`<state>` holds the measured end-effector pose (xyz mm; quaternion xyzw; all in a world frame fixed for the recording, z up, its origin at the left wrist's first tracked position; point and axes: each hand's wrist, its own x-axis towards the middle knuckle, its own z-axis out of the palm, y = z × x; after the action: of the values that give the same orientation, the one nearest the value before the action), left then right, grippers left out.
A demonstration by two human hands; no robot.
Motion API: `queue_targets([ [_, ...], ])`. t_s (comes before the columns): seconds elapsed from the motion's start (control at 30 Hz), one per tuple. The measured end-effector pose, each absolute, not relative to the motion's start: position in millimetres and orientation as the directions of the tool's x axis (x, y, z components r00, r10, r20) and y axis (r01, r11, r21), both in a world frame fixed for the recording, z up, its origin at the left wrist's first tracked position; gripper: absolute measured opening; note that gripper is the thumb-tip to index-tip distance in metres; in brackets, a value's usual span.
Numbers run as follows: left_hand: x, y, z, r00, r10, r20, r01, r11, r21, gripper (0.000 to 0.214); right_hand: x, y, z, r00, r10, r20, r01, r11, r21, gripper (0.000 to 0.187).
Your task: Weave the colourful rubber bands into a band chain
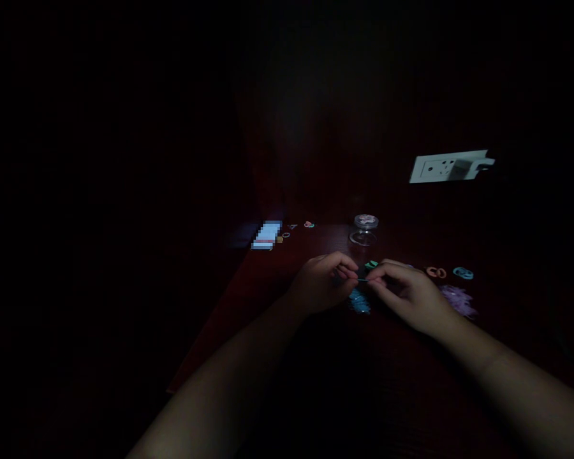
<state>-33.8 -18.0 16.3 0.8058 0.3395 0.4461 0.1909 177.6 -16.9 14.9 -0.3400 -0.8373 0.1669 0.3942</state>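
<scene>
Between the fingertips of both hands runs a short, thin teal strand (362, 279); its exact kind cannot be made out in the dim light. My left hand (326, 280) pinches one end with thumb and fingers, and my right hand (406, 290) pinches the other. Just below the fingertips lies a pile of small blue strips (360, 301) on the dark red table. A green band-like piece (371, 264) sits right behind the strand, partly covered by my right hand. Purple strips (458, 301) are heaped to the right of that hand.
A clear lidded jar (363, 231) stands behind the hands. Orange bands (436, 272) and teal bands (463, 273) lie at the right. A lit phone (266, 236) rests at the back left, near small colourful loops (309, 224). A wall socket (449, 167) holds a plug.
</scene>
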Motion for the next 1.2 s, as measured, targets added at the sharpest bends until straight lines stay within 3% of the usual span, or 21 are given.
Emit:
queue_targets([
  [0.6, -33.5, -22.8, 18.4, 0.415, 0.718, 0.56, 0.335, -0.692, 0.639, 0.029, 176.6, -17.7, 15.6, -0.469, 0.686, 0.557, 0.439, 0.728, -0.526, 0.015],
  [1.2, -36.7, -16.4, 13.3, 0.406, 0.684, 0.605, 0.366, -0.729, 0.579, 0.021, 180.8, -14.7, 14.3, -0.46, 0.7, 0.546, 0.472, 0.714, -0.518, 0.015],
])
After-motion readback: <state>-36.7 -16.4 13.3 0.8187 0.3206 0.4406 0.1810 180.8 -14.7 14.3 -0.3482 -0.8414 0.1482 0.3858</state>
